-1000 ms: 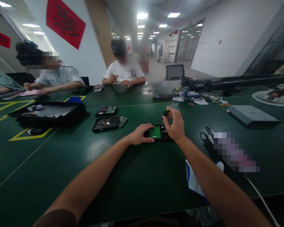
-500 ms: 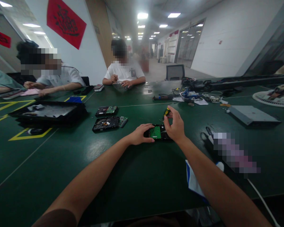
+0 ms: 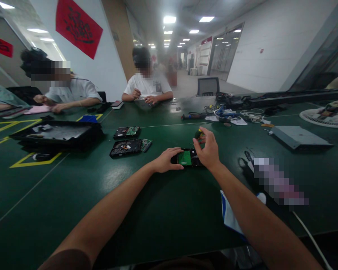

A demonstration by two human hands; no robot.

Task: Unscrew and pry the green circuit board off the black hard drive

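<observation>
right hand [image 3: 208, 149]: pinching screwdriver [image 3: 198, 134]
screwdriver: handle just rolled, likely mid-turn
left hand [image 3: 166, 159]: clasping hard drive [image 3: 185, 158], unmoved

- We see a smooth white wall [image 3: 259, 41] along the right.
- Bright rectangular ceiling lights [image 3: 169, 19] run above us.
- A black mesh-backed chair [image 3: 208, 86] stands beyond our glossy dark-green worktop [image 3: 163, 210].
- Behind it, pale grey floor [image 3: 186, 83].

The tabletop [image 3: 163, 210] looks smooth and glossy, the grey box [image 3: 301, 137] metal, the screwdriver handle [image 3: 197, 134] plastic.
</observation>
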